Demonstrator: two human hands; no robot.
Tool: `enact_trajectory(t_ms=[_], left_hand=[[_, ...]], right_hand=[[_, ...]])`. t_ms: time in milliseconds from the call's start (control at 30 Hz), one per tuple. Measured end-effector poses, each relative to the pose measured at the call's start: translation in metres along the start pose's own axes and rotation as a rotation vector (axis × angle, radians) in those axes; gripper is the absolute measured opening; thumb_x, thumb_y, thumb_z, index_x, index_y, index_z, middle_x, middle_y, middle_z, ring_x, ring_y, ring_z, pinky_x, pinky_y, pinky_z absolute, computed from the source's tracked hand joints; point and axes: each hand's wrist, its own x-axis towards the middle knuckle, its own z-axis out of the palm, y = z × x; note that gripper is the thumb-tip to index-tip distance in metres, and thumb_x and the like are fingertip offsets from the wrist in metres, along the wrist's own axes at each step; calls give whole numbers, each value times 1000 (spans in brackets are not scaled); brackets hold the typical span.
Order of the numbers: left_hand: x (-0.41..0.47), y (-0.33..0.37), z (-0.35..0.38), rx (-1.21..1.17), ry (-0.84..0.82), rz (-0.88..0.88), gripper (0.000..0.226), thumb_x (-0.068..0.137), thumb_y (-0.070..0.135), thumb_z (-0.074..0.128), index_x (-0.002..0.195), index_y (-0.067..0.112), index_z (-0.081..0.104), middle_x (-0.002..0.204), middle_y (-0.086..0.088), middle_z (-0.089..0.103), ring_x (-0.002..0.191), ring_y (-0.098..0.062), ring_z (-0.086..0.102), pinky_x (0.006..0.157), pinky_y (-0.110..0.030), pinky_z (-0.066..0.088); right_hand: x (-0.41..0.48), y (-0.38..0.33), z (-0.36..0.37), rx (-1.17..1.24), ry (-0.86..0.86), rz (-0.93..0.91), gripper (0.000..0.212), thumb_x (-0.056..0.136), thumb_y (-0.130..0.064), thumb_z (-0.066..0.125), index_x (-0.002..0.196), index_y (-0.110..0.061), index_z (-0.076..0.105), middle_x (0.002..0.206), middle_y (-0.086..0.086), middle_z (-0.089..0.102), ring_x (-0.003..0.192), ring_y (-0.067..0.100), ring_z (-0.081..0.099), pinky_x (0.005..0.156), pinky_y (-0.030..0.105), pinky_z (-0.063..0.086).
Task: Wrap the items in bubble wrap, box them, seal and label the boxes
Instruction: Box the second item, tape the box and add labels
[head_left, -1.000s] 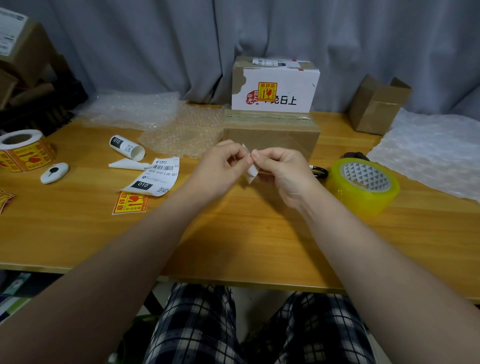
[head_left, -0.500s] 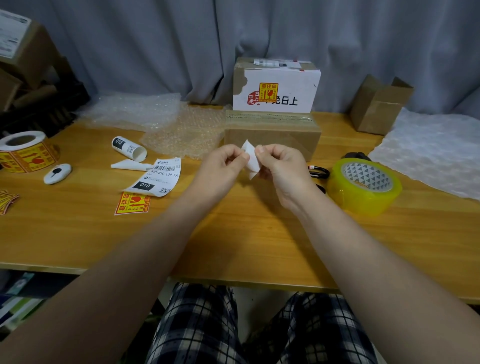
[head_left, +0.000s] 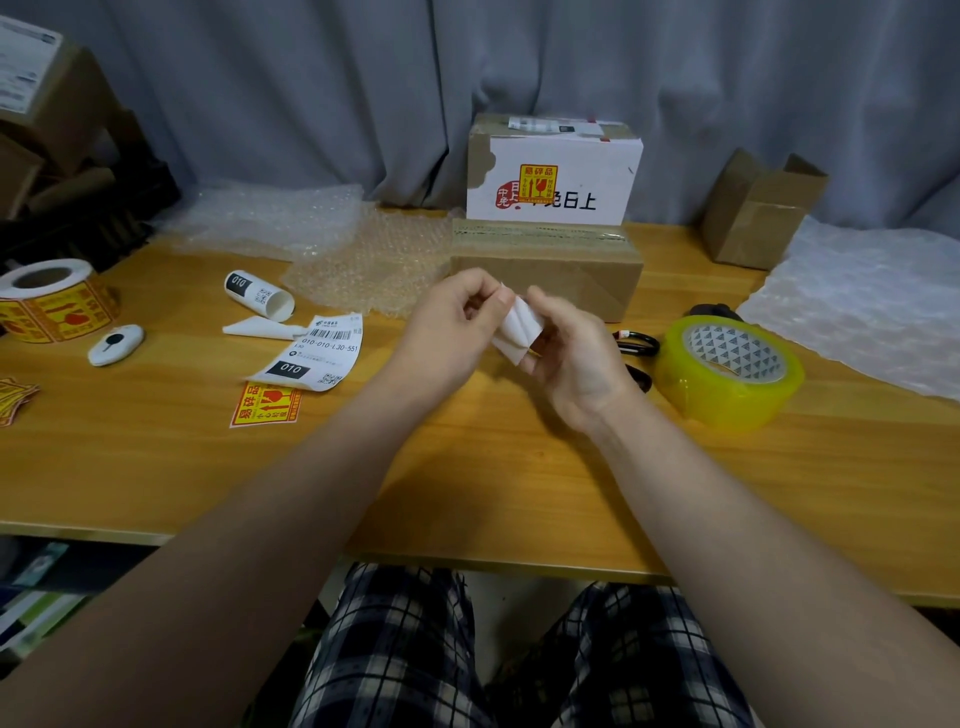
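Note:
Above the middle of the table, my left hand (head_left: 457, 322) and my right hand (head_left: 571, 358) both pinch a small white label sheet (head_left: 519, 332) that curls between them. Just behind my hands lies a sealed brown box (head_left: 550, 260) with tape along its top. A white box (head_left: 553, 171) bearing a yellow fragile sticker stands behind it. A shipping label (head_left: 311, 353) and a loose yellow fragile sticker (head_left: 266, 405) lie to the left of my hands.
A yellow tape roll (head_left: 727, 369) and black scissors (head_left: 636, 345) sit to the right. Bubble wrap (head_left: 363, 260) lies at the back left, foam sheet (head_left: 872, 306) at the right. A sticker roll (head_left: 47, 301), a small white cutter (head_left: 115, 344) and an open brown box (head_left: 758, 208) are also on the table.
My hands have drawn slightly apart and lowered, and the white sheet shows wider between them. My right hand has turned palm-up.

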Motion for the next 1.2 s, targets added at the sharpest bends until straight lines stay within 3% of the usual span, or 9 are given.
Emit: enact_trajectory(t_ms=[67, 100, 200, 333, 467, 667, 800, 1000, 1200], left_hand=[[1, -1, -1, 44, -5, 9, 19, 95, 15, 53, 86, 0, 61, 79, -6, 56, 71, -10, 47, 64, -15, 38], [1, -2, -2, 69, -11, 20, 16, 95, 14, 54, 85, 3, 61, 79, -4, 56, 72, -11, 48, 64, -16, 39], [2, -8, -3, 129, -34, 60, 11, 93, 10, 55, 84, 7, 61, 82, -4, 58, 76, -15, 51, 68, -22, 42], [3, -6, -7, 106, -114, 89, 14, 93, 10, 55, 87, 1, 63, 77, 6, 56, 72, 1, 48, 68, -12, 38], [0, -3, -9, 12, -143, 47, 14, 95, 9, 53, 86, 2, 61, 71, 8, 52, 63, 7, 47, 64, -8, 37], [-3, -11, -1, -110, -38, -2, 23, 96, 14, 50, 87, -5, 59, 80, -19, 55, 78, -22, 48, 76, -37, 43], [-3, -10, 4, -193, 44, -70, 19, 96, 11, 50, 85, -3, 57, 80, -16, 55, 77, -23, 49, 75, -35, 42], [0, -3, 12, -196, 57, -146, 28, 98, 29, 47, 89, 5, 59, 76, 3, 61, 64, 3, 54, 61, -9, 41], [3, -6, 13, -132, 46, -128, 26, 98, 22, 49, 97, -3, 57, 82, -7, 59, 75, -12, 54, 70, -27, 44]], right_hand=[[1, -1, -3, -39, -2, -10, 50, 82, -44, 60, 101, 0, 70, 103, 17, 70, 96, 24, 67, 87, 37, 55], [1, -2, -4, -113, -12, -42, 45, 80, -45, 62, 96, -4, 72, 98, 14, 71, 93, 23, 67, 85, 37, 55], [2, -4, -8, -281, -65, -129, 12, 81, -19, 71, 88, -9, 73, 87, 9, 72, 81, 17, 67, 69, 25, 52], [4, -6, -14, -266, -62, -135, 14, 70, -21, 75, 80, -11, 73, 80, 9, 71, 75, 19, 65, 66, 26, 51], [4, -5, -12, -252, -39, -96, 8, 75, -19, 72, 77, -11, 70, 77, 7, 69, 75, 20, 63, 67, 28, 51], [3, -6, 5, -264, 75, -51, 12, 89, -14, 64, 79, -10, 68, 73, 7, 66, 67, 17, 59, 61, 29, 49], [3, -6, 15, -154, 203, -49, 15, 93, -15, 61, 81, -7, 66, 72, 10, 66, 58, 18, 61, 51, 22, 50], [6, -1, 19, -252, 268, -174, 17, 96, -19, 57, 91, -8, 69, 89, 12, 69, 79, 19, 64, 70, 27, 53], [2, -1, 18, -423, 263, -227, 20, 97, -19, 55, 87, -9, 69, 79, 6, 67, 74, 14, 60, 67, 26, 50]])
